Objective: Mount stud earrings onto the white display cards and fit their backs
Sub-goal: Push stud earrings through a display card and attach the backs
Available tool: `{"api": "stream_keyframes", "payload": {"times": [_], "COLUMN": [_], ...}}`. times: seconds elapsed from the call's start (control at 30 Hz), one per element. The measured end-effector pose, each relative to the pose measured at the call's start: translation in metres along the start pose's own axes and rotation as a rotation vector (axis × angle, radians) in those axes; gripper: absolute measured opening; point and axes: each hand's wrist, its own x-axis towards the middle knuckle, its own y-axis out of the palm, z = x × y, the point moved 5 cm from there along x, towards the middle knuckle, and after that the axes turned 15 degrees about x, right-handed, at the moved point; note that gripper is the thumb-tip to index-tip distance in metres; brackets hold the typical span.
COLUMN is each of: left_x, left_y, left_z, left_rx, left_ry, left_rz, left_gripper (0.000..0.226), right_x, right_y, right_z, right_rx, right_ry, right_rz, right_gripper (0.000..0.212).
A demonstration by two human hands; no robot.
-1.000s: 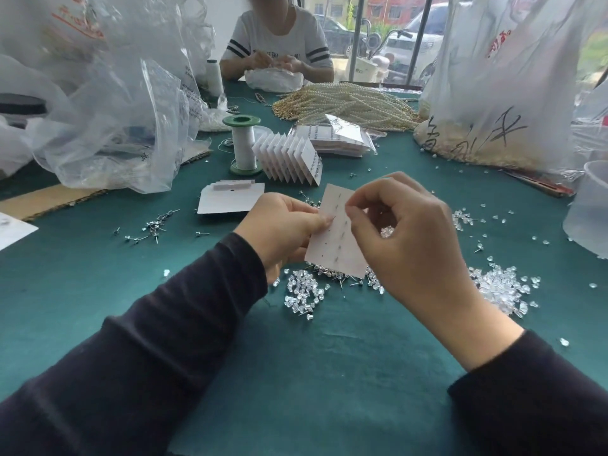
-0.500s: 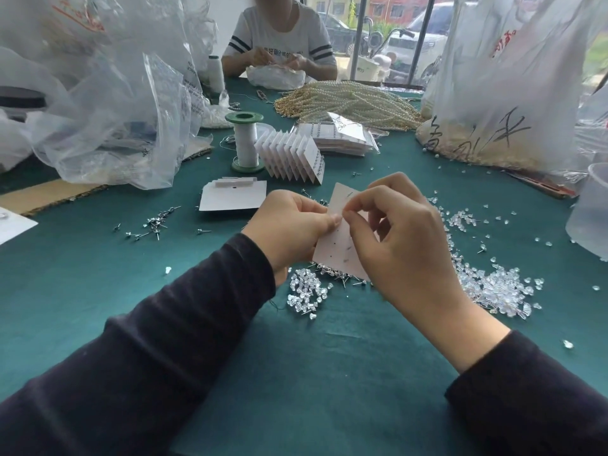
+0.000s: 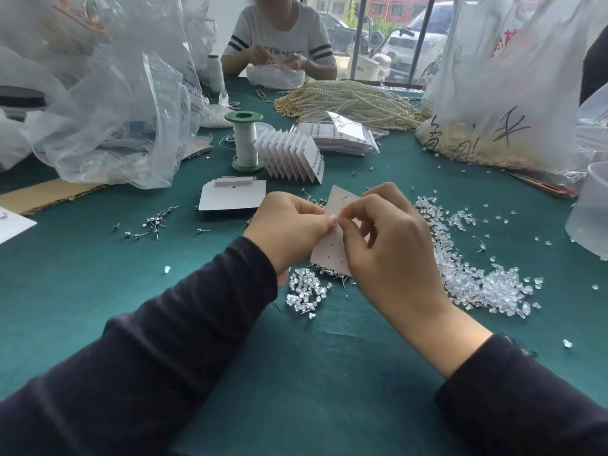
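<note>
My left hand point(image 3: 289, 230) grips the left edge of a white display card point(image 3: 330, 255) held tilted above the green table. My right hand point(image 3: 388, 245) pinches something tiny against the card beside the left thumb; the item is too small to make out. Clear earring backs point(image 3: 304, 296) lie in a small heap under the card, with a larger heap point(image 3: 487, 286) to the right. Loose metal studs point(image 3: 154, 222) lie scattered at the left. A flat pile of blank cards point(image 3: 232, 199) sits beyond my left hand.
A row of upright cards point(image 3: 291, 156) and a green-topped thread spool point(image 3: 245, 139) stand behind. Pearl strands point(image 3: 348, 100), plastic bags point(image 3: 108, 110) and a clear tub point(image 3: 590, 212) ring the table. Another person point(image 3: 279, 41) works at the far side.
My right fingertips have moved left along the card to meet my left thumb. The card has tilted slightly and stays in my left hand.
</note>
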Motion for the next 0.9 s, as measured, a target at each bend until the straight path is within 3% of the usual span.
{"api": "stream_keyframes", "payload": {"times": [0.9], "left_x": [-0.0013], "left_y": [-0.0014], "left_z": [-0.0034], "left_rx": [-0.009], "left_ry": [0.120], "left_rz": [0.094], "left_gripper": [0.024], "right_x": [-0.0005], "right_y": [-0.0042], "right_z": [0.0019], "right_rx": [0.009], "right_ry": [-0.055], "right_rz": [-0.060], "right_gripper": [0.009]}}
